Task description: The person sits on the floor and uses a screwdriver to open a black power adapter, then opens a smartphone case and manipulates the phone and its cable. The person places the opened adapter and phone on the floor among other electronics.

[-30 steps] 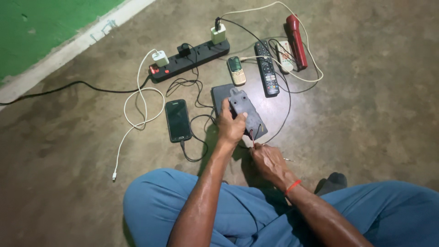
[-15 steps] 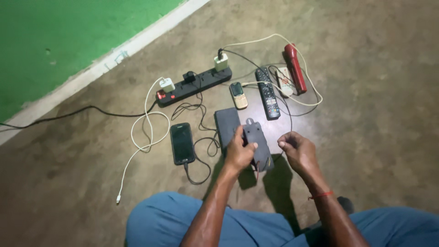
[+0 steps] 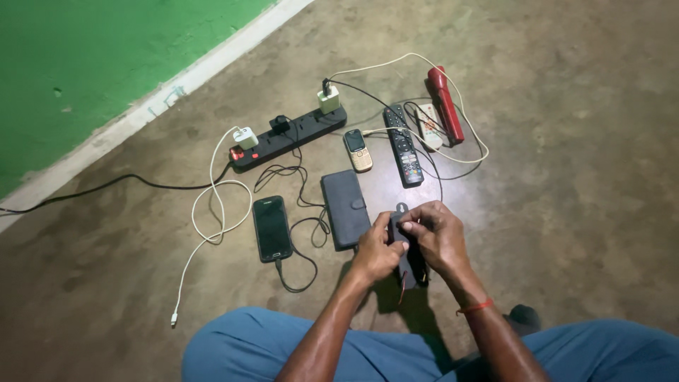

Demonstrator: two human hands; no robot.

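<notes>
I hold a small dark device [image 3: 404,244] above the floor [image 3: 566,212], just right of the black wallet case [image 3: 344,209]. My left hand [image 3: 377,252] grips its side; my right hand [image 3: 438,237] pinches its top. I should keep it steady and mind the thin wires beneath.

A green wall [image 3: 92,56] with a white base strip, brown floor [image 3: 580,177], black power strip [image 3: 290,138], red torch [image 3: 445,105], white cable [image 3: 212,205], black wallet case [image 3: 344,209], blue trousers [image 3: 254,350].
</notes>
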